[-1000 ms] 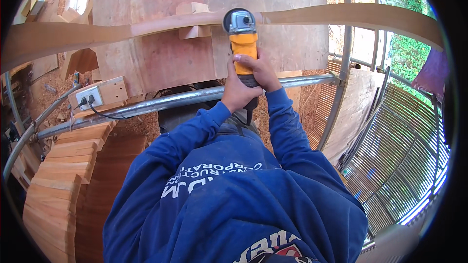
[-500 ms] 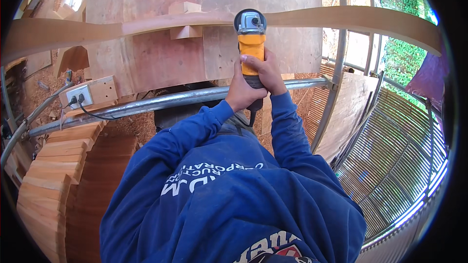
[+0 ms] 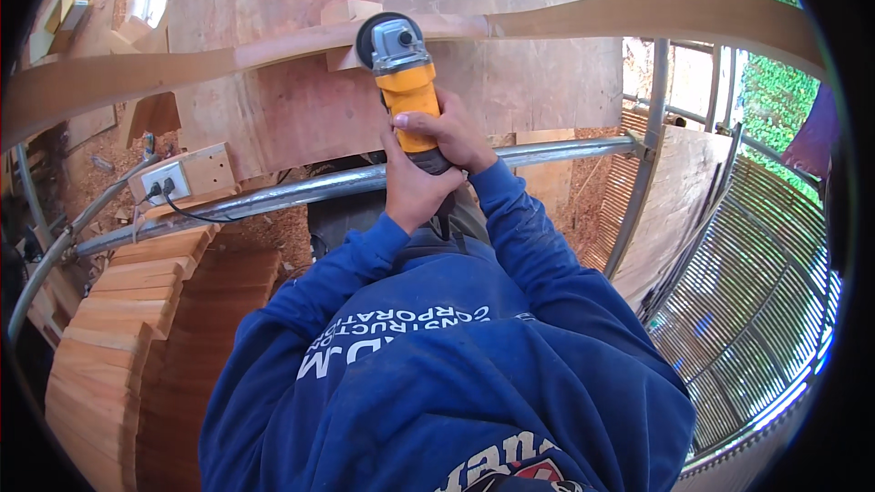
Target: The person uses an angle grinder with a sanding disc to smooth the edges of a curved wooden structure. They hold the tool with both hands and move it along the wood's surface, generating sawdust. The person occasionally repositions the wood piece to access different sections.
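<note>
Both my hands grip a yellow angle grinder [image 3: 407,96] with a grey metal head and a dark round disc. My left hand [image 3: 415,187] wraps the dark rear end of its body. Higher up, my right hand [image 3: 456,132] closes around the yellow body, its thumb lying across the top. The disc overlaps a long, curved wooden piece [image 3: 292,47] that spans the view from left to right; whether it touches the wood I cannot tell. A small wood block [image 3: 351,11] shows behind the curved piece, near the disc.
A plywood tabletop [image 3: 301,118] lies beneath the curved wood. Between it and me runs a metal pipe [image 3: 310,189]. At the left, an outlet box [image 3: 166,184] holds plugged-in cords. Stacked wooden boards [image 3: 128,301] stand lower left. A slatted screen [image 3: 738,264] is at the right.
Both hands have moved the grinder left along the curved wood, and its head now tilts leftward. It covers part of the wood block.
</note>
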`<state>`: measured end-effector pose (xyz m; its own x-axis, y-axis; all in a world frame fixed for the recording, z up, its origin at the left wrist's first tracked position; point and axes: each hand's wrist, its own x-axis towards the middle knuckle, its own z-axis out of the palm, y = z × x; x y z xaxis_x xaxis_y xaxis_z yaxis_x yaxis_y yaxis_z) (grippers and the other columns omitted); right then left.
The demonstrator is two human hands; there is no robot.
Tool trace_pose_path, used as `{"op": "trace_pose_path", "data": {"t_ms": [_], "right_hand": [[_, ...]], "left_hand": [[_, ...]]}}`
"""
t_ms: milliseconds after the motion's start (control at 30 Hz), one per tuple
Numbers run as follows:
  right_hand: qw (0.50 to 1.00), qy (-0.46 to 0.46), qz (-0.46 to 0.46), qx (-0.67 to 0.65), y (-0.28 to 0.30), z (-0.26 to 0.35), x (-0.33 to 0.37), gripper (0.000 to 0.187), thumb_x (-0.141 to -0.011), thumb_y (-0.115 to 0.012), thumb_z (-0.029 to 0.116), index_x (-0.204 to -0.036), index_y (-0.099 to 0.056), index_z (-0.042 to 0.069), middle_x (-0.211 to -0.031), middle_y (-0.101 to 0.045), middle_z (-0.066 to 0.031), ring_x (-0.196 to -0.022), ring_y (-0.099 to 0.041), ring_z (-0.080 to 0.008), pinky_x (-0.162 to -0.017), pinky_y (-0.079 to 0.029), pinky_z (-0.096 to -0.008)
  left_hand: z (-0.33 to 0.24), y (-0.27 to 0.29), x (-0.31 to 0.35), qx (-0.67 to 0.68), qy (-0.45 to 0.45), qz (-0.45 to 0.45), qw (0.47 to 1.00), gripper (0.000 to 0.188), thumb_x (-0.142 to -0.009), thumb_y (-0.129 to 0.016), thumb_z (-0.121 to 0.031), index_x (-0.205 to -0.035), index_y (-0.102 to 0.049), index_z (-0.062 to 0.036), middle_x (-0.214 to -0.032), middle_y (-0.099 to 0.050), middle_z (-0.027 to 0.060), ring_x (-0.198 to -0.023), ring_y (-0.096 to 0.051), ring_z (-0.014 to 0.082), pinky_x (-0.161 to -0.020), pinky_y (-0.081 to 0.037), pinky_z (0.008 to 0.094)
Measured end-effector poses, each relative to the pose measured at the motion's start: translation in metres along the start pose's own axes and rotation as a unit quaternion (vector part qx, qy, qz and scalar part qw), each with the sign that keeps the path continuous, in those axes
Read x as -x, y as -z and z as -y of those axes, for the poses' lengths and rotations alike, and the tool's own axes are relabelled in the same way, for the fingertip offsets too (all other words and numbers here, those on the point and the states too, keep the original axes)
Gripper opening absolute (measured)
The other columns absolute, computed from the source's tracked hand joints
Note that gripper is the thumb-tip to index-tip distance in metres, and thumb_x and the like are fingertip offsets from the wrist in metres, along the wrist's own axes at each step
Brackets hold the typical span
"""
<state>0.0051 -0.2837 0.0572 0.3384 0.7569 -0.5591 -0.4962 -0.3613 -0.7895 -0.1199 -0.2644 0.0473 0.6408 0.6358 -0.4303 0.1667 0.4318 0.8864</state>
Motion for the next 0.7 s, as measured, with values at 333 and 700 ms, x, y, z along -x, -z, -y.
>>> {"op": "trace_pose_path", "data": {"t_ms": [333,700], "right_hand": [[0.995,0.032,-0.089,-0.042,0.011,-0.007,0.012,0.048,-0.086,-0.076,0.023,-0.124,-0.062,-0.002,-0.112,-0.068,-0.0083,-0.100,-0.066,-0.0157,-0.090,-0.053,-0.0312],[0.983,0.070,-0.143,-0.095,0.037,-0.004,0.011,0.047,-0.085,-0.078,0.025,-0.121,-0.063,-0.003,-0.109,-0.070,-0.0081,-0.097,-0.067,-0.0157,-0.088,-0.053,-0.0312]], "left_hand": [[-0.017,0.007,-0.004,0.054,0.030,0.134,0.989,0.099,-0.070,-0.075,-0.001,-0.151,-0.017,-0.0056,-0.127,-0.051,0.0146,-0.109,-0.062,0.0214,-0.088,-0.055,0.0338],[-0.023,-0.021,-0.027,-0.025,0.063,0.182,0.981,0.099,-0.067,-0.072,-0.003,-0.150,-0.018,-0.0049,-0.119,-0.056,0.0133,-0.098,-0.064,0.0200,-0.083,-0.055,0.0323]]}}
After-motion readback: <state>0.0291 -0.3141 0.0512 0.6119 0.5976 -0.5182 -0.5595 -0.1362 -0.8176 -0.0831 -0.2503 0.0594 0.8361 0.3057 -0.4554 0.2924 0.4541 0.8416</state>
